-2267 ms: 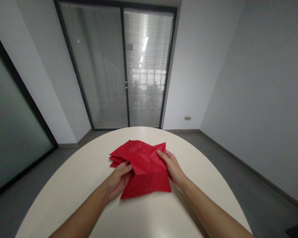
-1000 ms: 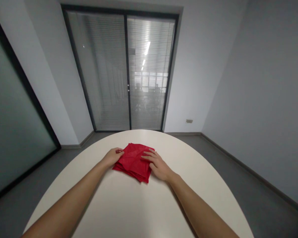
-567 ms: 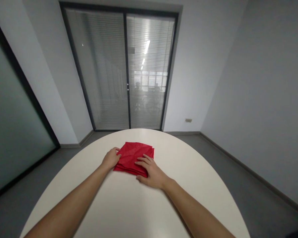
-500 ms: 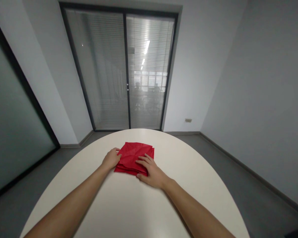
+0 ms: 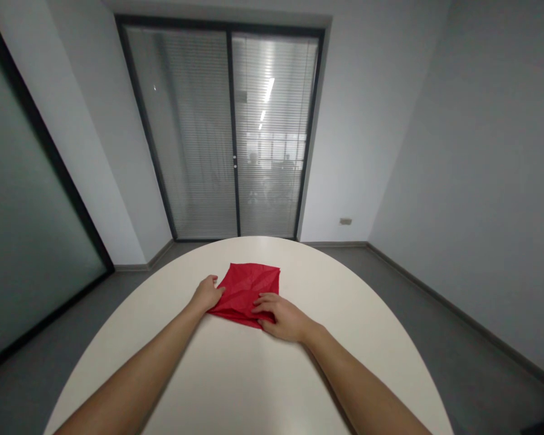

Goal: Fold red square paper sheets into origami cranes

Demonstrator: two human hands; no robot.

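The cloth (image 5: 249, 284) lies on the table (image 5: 236, 374) between the hands. The right hand (image 5: 284, 315) presses flat on its near corner, fingers (image 5: 263, 299) slightly apart. The left hand (image 5: 206, 295), fingers together, touches its left edge; whether it grips, I cannot tell.

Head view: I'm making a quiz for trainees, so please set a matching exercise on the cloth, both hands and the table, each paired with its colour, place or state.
Things:
1. cloth
2. left hand
3. right hand
4. table

Descriptions:
a. white, with a rounded edge
b. fingers spread on the cloth's near right corner
c. red, folded, lying flat
d. at the cloth's left edge

Pairs: 1-c, 2-d, 3-b, 4-a
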